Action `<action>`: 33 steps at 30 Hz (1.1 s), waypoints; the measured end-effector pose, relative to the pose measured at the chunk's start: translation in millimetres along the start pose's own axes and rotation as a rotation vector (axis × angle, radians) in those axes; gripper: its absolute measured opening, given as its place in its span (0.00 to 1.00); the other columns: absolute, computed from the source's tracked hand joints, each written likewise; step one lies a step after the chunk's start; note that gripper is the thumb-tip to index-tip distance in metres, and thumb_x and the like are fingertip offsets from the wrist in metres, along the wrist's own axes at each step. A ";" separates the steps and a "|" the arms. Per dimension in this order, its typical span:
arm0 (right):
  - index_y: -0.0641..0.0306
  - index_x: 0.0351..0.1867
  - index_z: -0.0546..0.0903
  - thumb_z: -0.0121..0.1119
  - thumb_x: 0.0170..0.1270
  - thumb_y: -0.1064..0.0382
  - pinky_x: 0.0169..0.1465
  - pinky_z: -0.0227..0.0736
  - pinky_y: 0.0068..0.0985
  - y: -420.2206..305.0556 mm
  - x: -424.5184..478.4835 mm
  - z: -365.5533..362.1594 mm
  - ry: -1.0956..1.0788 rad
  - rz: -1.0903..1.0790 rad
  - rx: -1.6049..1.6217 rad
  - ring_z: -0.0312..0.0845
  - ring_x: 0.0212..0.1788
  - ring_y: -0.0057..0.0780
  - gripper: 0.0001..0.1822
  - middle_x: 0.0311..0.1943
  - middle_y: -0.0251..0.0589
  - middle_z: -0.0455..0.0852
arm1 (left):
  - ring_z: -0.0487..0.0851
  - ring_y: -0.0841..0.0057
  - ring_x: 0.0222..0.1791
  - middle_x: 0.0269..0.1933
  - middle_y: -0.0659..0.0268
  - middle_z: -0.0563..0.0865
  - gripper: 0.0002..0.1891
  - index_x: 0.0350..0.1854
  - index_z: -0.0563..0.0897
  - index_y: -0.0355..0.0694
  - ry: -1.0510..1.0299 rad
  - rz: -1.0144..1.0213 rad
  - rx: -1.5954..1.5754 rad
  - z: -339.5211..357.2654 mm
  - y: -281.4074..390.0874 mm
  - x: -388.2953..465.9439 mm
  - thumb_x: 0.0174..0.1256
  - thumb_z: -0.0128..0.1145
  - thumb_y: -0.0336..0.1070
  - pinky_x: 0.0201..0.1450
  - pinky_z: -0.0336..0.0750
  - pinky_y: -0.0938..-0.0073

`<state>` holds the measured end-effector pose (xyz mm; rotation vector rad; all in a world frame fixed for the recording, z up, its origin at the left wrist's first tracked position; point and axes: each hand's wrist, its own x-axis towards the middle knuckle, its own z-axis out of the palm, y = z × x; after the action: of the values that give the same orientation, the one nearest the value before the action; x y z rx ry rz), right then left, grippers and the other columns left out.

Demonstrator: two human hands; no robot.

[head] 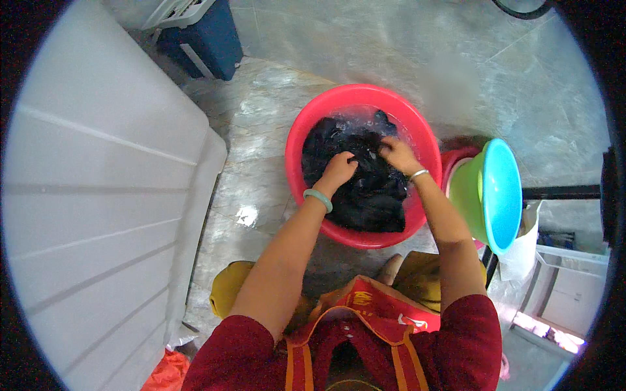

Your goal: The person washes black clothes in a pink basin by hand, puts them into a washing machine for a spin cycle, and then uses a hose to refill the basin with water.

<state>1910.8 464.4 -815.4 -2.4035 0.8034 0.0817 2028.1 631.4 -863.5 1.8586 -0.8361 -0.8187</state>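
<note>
A red plastic basin [359, 239] stands on the floor before me, holding water with some suds and a heap of wet black cloth [374, 210]. My left hand [341, 168], with a pale green bangle at its wrist, grips a bunched fold of the cloth near the middle. To its right, my right hand [400, 155] has its fingers curled on the cloth; a silver-coloured bracelet circles that wrist. Some of the right fingertips are hidden against the dark fabric. Both hands are inside the basin's rim, apart from each other.
Close on the right, tilted plastic basins, green [464, 195] and light blue [503, 195], rest beside the red one. A large ribbed white panel [107, 195] borders the left. A dark blue bin [215, 44] stands by the tiled wall [342, 39]. My red apron [386, 303] hangs nearby.
</note>
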 end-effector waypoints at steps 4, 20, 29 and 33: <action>0.65 0.47 0.73 0.59 0.44 0.60 0.53 0.64 0.35 -12.8 -25.2 32.4 -0.226 -0.009 -0.141 0.72 0.48 0.47 0.25 0.43 0.55 0.77 | 0.78 0.60 0.44 0.42 0.50 0.80 0.17 0.43 0.77 0.33 0.115 0.040 -0.072 -9.9 37.6 4.1 0.53 0.55 0.38 0.49 0.70 0.69; 0.64 0.47 0.73 0.52 0.51 0.65 0.50 0.69 0.36 7.6 8.9 94.7 -0.099 0.197 -0.291 0.72 0.48 0.46 0.19 0.45 0.51 0.77 | 0.75 0.67 0.44 0.45 0.62 0.74 0.18 0.52 0.68 0.40 -0.051 -0.296 -0.635 10.7 11.2 -0.8 0.61 0.48 0.41 0.39 0.75 0.68; 0.70 0.43 0.72 0.64 0.46 0.64 0.42 0.70 0.26 -14.5 0.2 70.1 0.230 -0.041 0.167 0.77 0.36 0.33 0.22 0.32 0.47 0.79 | 0.68 0.50 0.51 0.55 0.47 0.64 0.26 0.57 0.61 0.42 -0.077 -0.853 -1.300 15.9 3.6 1.0 0.61 0.46 0.52 0.51 0.67 0.46; 0.63 0.36 0.77 0.60 0.51 0.57 0.39 0.70 0.32 -120.3 -53.3 38.9 0.111 -0.160 0.403 0.77 0.37 0.43 0.15 0.34 0.47 0.80 | 0.67 0.68 0.56 0.56 0.60 0.68 0.23 0.58 0.63 0.45 -0.140 -0.005 -1.012 -21.7 -2.2 -24.0 0.63 0.42 0.49 0.56 0.65 0.62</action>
<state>1940.3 591.2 -772.0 -2.0903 0.6054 -0.2560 2032.9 661.7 -853.0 0.9115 -0.3595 -1.1088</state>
